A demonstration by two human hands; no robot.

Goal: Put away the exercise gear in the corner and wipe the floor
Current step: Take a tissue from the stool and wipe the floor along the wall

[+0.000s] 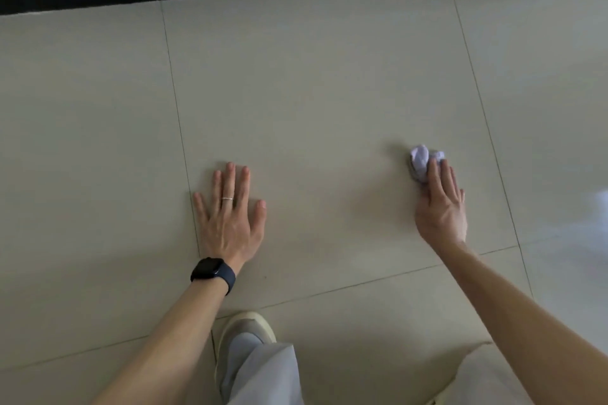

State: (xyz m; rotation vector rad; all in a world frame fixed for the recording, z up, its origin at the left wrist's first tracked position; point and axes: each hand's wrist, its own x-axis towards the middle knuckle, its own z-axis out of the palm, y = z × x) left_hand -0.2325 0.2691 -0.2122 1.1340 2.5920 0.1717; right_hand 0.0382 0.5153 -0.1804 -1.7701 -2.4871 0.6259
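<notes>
Your pale trouser leg (260,371) and beige shoe (245,325) sit closest to the lens, low in the frame, as you crouch over the tiled floor (312,92). At left, your left hand (230,217) lies flat on a tile, fingers spread and straight, holding nothing. It wears a thin ring (227,198) on one finger and a black watch (212,271) on the wrist. At right, well apart from it, your right hand (442,207) presses a crumpled pale lilac cloth (419,158) to the floor, fingers straight and close together over the wad. No exercise gear shows, so that half looks done or lies out of view. The wiping looks under way, though how much floor is covered cannot be told. No brand or writing can be read, and the watch face is dark.
</notes>
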